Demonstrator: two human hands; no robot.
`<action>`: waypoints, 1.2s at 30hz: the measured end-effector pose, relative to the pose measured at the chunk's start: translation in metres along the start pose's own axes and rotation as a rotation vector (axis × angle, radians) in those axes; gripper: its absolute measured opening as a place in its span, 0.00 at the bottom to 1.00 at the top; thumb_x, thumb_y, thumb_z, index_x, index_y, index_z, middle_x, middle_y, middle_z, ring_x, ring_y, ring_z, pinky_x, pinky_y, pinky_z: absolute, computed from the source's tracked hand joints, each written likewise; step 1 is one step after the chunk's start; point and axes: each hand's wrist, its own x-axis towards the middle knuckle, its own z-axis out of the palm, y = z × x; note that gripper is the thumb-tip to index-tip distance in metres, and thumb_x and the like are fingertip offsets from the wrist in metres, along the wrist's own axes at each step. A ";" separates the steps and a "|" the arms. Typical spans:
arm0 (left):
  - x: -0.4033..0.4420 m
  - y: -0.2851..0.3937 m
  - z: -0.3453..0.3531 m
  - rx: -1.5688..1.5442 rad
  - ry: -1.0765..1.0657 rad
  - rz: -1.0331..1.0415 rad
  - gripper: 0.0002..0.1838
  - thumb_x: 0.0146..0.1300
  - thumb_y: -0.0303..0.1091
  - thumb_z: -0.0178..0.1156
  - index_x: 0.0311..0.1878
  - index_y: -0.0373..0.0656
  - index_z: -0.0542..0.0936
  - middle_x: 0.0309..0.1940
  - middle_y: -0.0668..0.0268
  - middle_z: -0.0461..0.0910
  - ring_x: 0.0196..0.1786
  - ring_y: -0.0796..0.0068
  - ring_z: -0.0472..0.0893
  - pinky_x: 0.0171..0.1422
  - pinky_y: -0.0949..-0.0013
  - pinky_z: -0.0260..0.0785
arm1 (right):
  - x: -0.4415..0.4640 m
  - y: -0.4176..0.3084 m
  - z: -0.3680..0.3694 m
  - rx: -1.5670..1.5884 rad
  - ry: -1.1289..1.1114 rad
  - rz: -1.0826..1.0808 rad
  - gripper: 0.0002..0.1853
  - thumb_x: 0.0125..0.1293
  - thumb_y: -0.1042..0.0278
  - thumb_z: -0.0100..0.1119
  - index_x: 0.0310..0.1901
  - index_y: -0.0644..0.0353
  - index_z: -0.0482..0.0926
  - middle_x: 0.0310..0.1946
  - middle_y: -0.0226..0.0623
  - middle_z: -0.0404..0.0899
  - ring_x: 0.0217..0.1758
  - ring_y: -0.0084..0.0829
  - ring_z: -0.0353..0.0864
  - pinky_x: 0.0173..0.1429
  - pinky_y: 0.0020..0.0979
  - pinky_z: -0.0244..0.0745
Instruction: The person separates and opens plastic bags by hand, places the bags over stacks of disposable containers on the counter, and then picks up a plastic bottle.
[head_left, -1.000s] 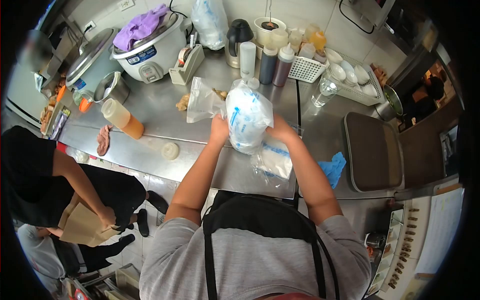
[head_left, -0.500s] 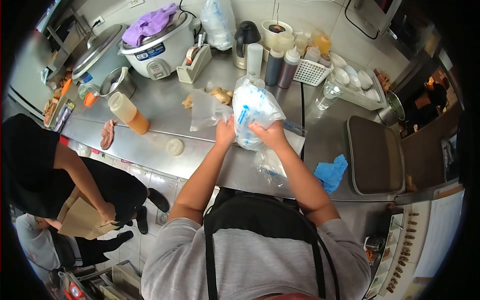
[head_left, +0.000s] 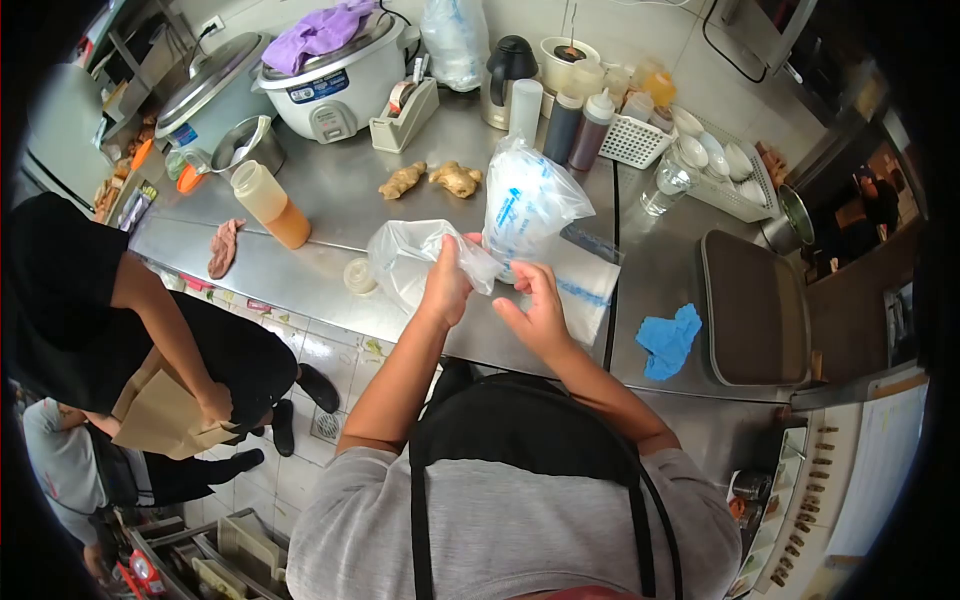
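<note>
My left hand [head_left: 446,284] is closed on a thin clear plastic bag [head_left: 400,258], which spreads out to its left above the counter. My right hand [head_left: 537,312] is beside the bag's right end, fingers apart and slightly curled, holding nothing that I can see. Just beyond both hands stands a bulky white plastic bag with blue print [head_left: 533,200], its contents hidden. A flat white and blue plastic packet [head_left: 585,290] lies right of my right hand. Two pieces of ginger [head_left: 456,179] lie behind the clear bag.
On the steel counter are a squeeze bottle of orange liquid [head_left: 272,205], a white lid [head_left: 360,276], a pinkish cloth [head_left: 224,249], a blue cloth [head_left: 668,342] and a brown tray [head_left: 757,310]. A rice cooker [head_left: 335,95] stands behind. At left, a person holds a cardboard piece [head_left: 170,408].
Both hands have come off the white printed bag, which now stands by itself. My left hand has drawn the clear bag nearer and it is opened wider. The right hand's fingers have spread.
</note>
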 end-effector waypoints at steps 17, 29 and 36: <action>-0.020 0.010 -0.014 -0.039 -0.046 0.049 0.13 0.57 0.43 0.51 0.40 0.46 0.67 0.34 0.69 0.73 0.33 0.77 0.73 0.35 0.74 0.65 | 0.019 -0.006 -0.029 0.293 -0.015 0.370 0.10 0.55 0.77 0.49 0.39 0.64 0.74 0.33 0.35 0.77 0.36 0.22 0.73 0.41 0.23 0.67; -0.020 0.020 -0.022 -0.218 0.233 0.186 0.09 0.58 0.39 0.50 0.35 0.46 0.66 0.21 0.73 0.65 0.24 0.80 0.69 0.28 0.78 0.64 | -0.095 0.044 -0.175 -1.245 -0.070 0.820 0.19 0.47 0.61 0.55 0.45 0.47 0.75 0.45 0.40 0.68 0.50 0.38 0.66 0.51 0.41 0.60; -0.016 0.013 0.007 -0.201 0.207 0.210 0.09 0.59 0.39 0.49 0.36 0.45 0.67 0.23 0.73 0.67 0.26 0.81 0.69 0.29 0.78 0.63 | -0.080 0.058 -0.152 -0.974 0.119 0.414 0.16 0.47 0.61 0.58 0.40 0.48 0.77 0.43 0.39 0.69 0.47 0.37 0.67 0.50 0.38 0.61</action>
